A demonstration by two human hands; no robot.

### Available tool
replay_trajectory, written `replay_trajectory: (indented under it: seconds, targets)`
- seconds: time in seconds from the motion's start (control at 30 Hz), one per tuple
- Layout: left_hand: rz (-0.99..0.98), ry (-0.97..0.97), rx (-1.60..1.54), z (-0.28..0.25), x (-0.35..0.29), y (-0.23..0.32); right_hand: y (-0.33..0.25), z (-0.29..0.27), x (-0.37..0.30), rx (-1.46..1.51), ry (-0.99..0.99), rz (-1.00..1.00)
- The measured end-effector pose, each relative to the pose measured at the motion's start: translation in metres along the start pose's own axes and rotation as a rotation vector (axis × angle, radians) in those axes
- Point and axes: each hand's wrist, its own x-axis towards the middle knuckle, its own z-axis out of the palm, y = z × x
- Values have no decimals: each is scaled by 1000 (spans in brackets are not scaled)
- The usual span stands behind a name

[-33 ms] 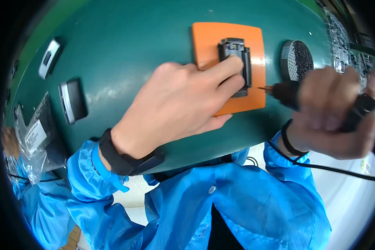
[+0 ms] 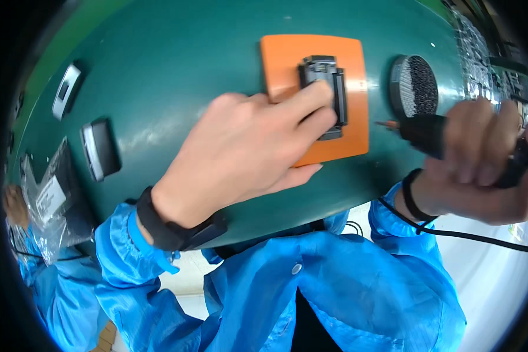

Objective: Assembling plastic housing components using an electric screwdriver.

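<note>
An orange pad [image 2: 353, 88] lies on the green table, bearing a small black plastic housing [image 2: 340, 94] with raised side rails. My left hand [image 2: 246, 132] reaches over the pad from the left, its thumb low and its fingers closed on the housing, hiding part of it. To the right, my right hand [image 2: 481, 152] is wrapped round a black power screwdriver [image 2: 425, 134]. Its bit points left and stands just off the pad's right edge, apart from the housing. Motion blurs that hand a little.
A round dish [image 2: 414, 88] of small black and silvery parts stands right of the pad. Two black-and-silver casings [image 2: 101, 149] and a clear plastic bag [image 2: 53, 199] are at left. Another person's hand [image 2: 14, 205] shows there. A black cord [image 2: 475, 237] runs from my right wristband.
My right hand has drawn the screwdriver slightly right, so its bit is now off the pad. Pad, housing and left hand appear a little further left in the picture; the grip is unchanged.
</note>
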Motion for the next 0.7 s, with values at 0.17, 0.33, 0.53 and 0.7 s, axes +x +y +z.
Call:
replay_trajectory:
  seconds: [0.17,0.33,0.53,0.7]
  targets:
    - [12,14,38,1,6,1,-40,-79,6,-319,30,-46]
    - [-6,-37,36,1,8,5,-7,-70,-14,-248,257,-91]
    - [5,-22,69,2,11,6,3,-75,-19,-252,274,-92]
    - [17,-1,65,2,11,4,7,-78,-18,-241,273,-83]
